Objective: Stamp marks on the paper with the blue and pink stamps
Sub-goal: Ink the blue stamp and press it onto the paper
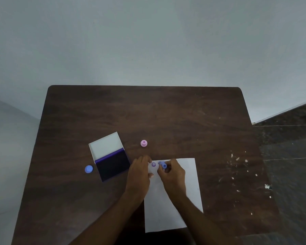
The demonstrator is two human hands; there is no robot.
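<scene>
- On the paper (173, 197), near its far-left corner, our right hand (172, 175) is clamped on the blue stamp (164, 165); whether its face touches the sheet, we can't tell.
- Our left hand (140, 171) lies flat on the paper's left edge, fingers loosely together, holding nothing.
- One purple mark (153, 164) sits just left of the blue stamp.
- Pink stamp (144, 143) stands upright beyond the paper's far-left corner, off the sheet; left hand is nearer.
- Open ink pad (111, 164) lies left of the paper.

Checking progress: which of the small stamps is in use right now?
The blue stamp, gripped by the right hand over the paper; the pink stamp stands untouched beyond it.
</scene>
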